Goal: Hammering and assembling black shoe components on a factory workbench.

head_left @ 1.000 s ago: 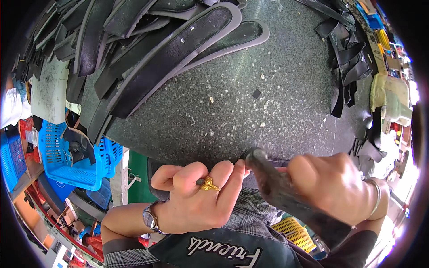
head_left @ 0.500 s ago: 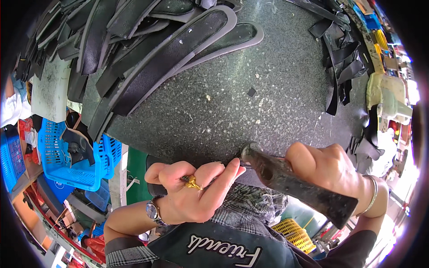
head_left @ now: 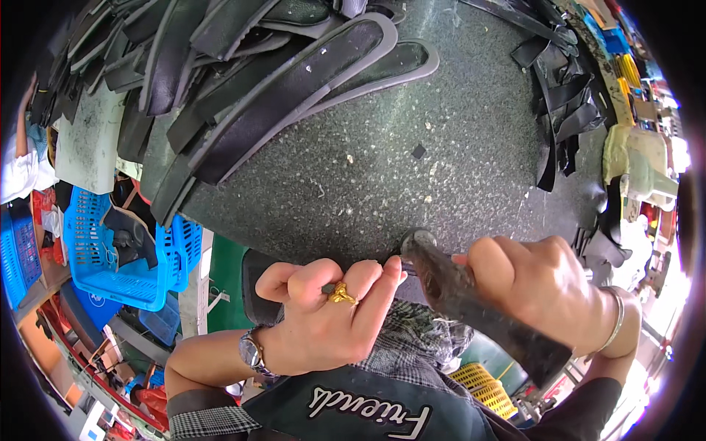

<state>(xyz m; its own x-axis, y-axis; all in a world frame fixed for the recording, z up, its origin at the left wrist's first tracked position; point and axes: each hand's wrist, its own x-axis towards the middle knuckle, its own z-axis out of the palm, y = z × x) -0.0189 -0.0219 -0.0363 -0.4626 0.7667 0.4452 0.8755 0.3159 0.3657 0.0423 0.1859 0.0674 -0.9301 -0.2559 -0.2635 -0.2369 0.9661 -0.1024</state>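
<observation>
Your right hand [head_left: 544,294] is clenched around the handle of a dark, worn metal hammer [head_left: 471,305], which lies across the lower right of the view: its rounded head sits near the middle, just at the near edge of the dark speckled stone-like surface [head_left: 368,169], and the handle runs down toward 4 o'clock, past your wrist with its thin silver bangle [head_left: 616,323]. Your left hand [head_left: 331,316] is at 6 o'clock, fingers curled and pressed together, their tips just beside the hammer head and pinching something small at the surface's edge; what it is I cannot tell, as the fingers hide it. That hand wears a gold ring [head_left: 341,295], and a silver wristwatch [head_left: 251,351] sits on the wrist.

Up at 11 to 12 o'clock, a heap of long black rubber or leather sole-shaped strips with grey edges [head_left: 279,88] lies on the surface, overlapping one another and slanting down to the left. At 2 o'clock, a tangle of black straps [head_left: 559,110] rests near the far right rim. A small dark square scrap [head_left: 418,151] lies alone on the bare middle of the surface. Below the surface at 9 o'clock stands a blue plastic basket [head_left: 103,250] holding dark pieces.
</observation>
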